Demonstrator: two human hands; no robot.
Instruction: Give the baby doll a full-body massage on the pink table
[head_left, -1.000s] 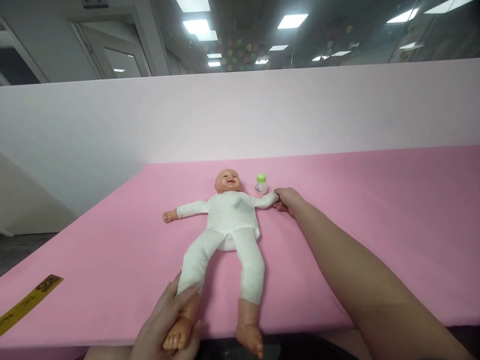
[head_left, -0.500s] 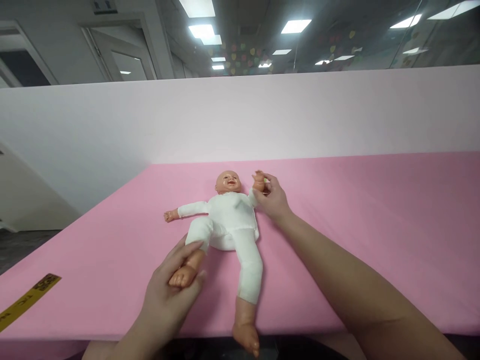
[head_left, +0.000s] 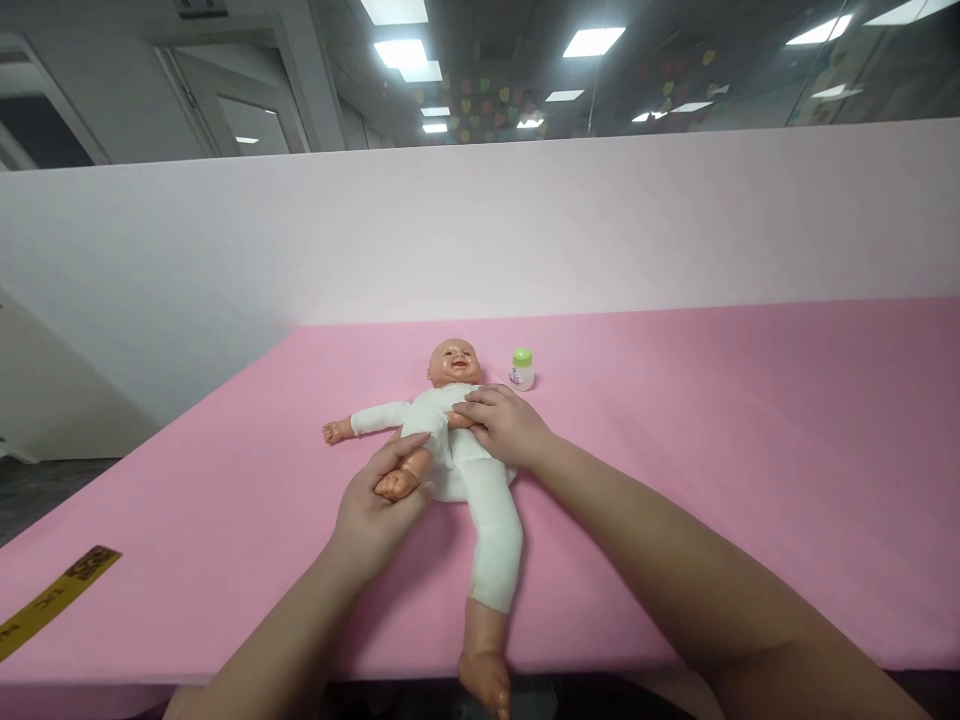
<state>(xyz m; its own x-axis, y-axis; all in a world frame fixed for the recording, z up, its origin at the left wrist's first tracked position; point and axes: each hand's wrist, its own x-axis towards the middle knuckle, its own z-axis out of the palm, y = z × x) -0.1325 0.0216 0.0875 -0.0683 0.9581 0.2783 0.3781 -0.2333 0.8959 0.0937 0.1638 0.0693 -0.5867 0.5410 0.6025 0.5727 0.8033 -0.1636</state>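
A baby doll [head_left: 491, 510] with a white cloth body lies on its back, its head towards the wall. My left hand [head_left: 379, 505] is closed round the doll's lower leg at picture left, just above the foot, and that leg is bent up towards the belly. Over the doll's chest, my right hand [head_left: 504, 425] grips the doll's arm from picture right, which is folded across the body. My fingers partly cover that arm. The doll's other arm lies stretched out to the left, and its straight leg reaches past the table's front edge.
A small jar with a green lid [head_left: 523, 370] stands beside the doll's head. The pink-covered table [head_left: 712, 450] meets a white wall [head_left: 600, 230] at the back. A yellow printed strip [head_left: 56, 600] lies at the front left.
My right hand has brought the doll's arm down across its chest, uncovering the jar. My left hand has pushed the bent leg up towards the belly.
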